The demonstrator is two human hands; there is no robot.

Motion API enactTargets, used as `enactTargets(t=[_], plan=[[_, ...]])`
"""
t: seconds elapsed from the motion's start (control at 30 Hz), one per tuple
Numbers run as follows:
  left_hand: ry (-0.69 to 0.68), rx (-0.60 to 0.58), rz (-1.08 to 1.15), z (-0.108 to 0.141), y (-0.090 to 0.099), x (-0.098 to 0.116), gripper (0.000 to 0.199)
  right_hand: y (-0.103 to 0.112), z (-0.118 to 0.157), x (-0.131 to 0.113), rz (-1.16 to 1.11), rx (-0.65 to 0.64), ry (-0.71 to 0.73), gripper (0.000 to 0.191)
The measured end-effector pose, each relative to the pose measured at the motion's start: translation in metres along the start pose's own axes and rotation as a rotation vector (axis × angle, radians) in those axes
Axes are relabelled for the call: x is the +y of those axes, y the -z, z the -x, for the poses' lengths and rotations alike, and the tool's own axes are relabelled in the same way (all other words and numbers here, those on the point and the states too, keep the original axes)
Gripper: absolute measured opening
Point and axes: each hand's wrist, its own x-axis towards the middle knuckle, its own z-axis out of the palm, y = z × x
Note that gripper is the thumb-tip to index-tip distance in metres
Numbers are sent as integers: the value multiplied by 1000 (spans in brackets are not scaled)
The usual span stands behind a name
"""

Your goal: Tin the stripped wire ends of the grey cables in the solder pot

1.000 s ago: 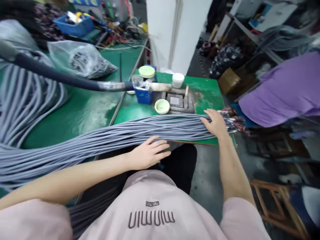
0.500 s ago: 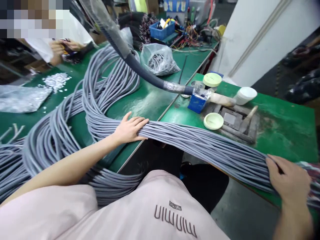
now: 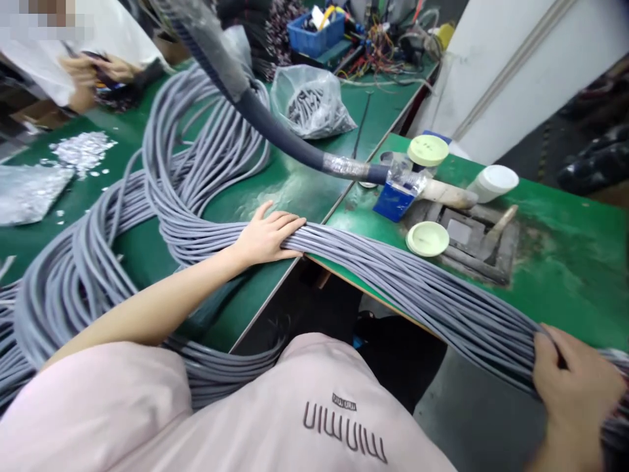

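Note:
A long bundle of grey cables (image 3: 393, 275) stretches across in front of my body from left to right. My left hand (image 3: 268, 237) lies over it at mid-length, with the thumb along the near side and the fingers across the top, one finger lifted. Farther right, my right hand (image 3: 577, 373) is wrapped round the bundle close to its end. Beyond that fist, the cable ends show only partly at the frame edge. To the left, the same cables form large loops (image 3: 167, 157) on the green table (image 3: 289, 180).
A dark hose (image 3: 285, 141) hangs down to a blue box (image 3: 393, 196). A square metal pot (image 3: 464, 239), a pale lid (image 3: 427, 238) and a white cup (image 3: 496, 182) stand at right. A clear bag (image 3: 314, 105) lies behind. A co-worker's hands (image 3: 95, 75) are at upper left.
The view has shifted slightly. My right hand, still gripping the bundle, sits a little lower and farther right. My left hand has gone slightly right and up in view.

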Motion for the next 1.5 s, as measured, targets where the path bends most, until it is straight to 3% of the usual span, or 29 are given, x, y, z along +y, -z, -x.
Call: enactTargets(t=[0.1, 0.23, 0.33, 0.43, 0.5, 0.53, 0.6, 0.63, 0.67, 0.73, 0.83, 0.93, 1.03, 1.17, 1.3, 1.4, 1.5], plan=[[-32, -28, 56, 2, 5, 8, 70, 8, -18, -16, -70, 60, 28, 23], [-183, 37, 103, -8, 12, 38, 56, 14, -31, -21, -101, -116, -125, 33], [-379, 69, 208, -26, 10, 85, 36, 35, -35, -40, -105, -59, -200, 36], [-574, 34, 322, -47, -2, 146, 28, 69, -30, -84, -346, 16, -354, 27], [-627, 26, 306, -61, -16, 184, 28, 87, -18, -119, -669, -133, -454, 22], [-629, 32, 279, -67, -24, 199, 29, 92, -10, -135, -828, -278, -455, 21], [-611, 65, 223, -80, -40, 222, 28, 91, 9, -160, -1029, -531, -443, 19], [-597, 91, 206, -86, -47, 229, 26, 87, 19, -167, -1069, -550, -488, 19], [-585, 121, 200, -91, -53, 234, 24, 82, 28, -170, -1066, -503, -555, 19], [-561, 176, 209, -99, -62, 239, 21, 70, 45, -163, -915, -256, -706, 20], [-532, 233, 239, -106, -67, 241, 18, 59, 57, -136, -540, 19, -752, 27], [-497, 244, 261, -107, -68, 243, 17, 53, 51, -106, -283, -3, -666, 32], [-458, 241, 275, -110, -68, 249, 18, 46, 32, -83, -217, -86, -604, 33], [-418, 245, 252, -115, -66, 256, 18, 42, 14, -72, -280, -131, -555, 31], [-412, 183, 376, -115, -60, 253, 14, 58, 23, -89, -422, -49, -591, 26], [-410, 207, 564, -112, -47, 247, 10, 73, 39, -117, -748, 62, -772, 17], [-439, 257, 682, -105, -31, 245, 7, 83, 43, -142, -1296, -71, -904, 26]])
